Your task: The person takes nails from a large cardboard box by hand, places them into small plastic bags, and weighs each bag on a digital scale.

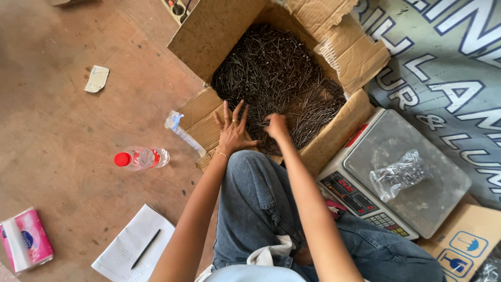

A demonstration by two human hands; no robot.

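Left hand splayed flat on the box flap to steady it, right hand bunched pinching nails from the pile inside, bagged nails sitting on scale beside.

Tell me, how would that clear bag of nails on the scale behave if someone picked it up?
The clear bag of nails would probably feel heavy for its size, being packed with metal. The thin, crinkled plastic looks floppy, so it would likely sag around the load. Nail points might poke through. Lying slumped on the scale, it seems unlikely to roll.
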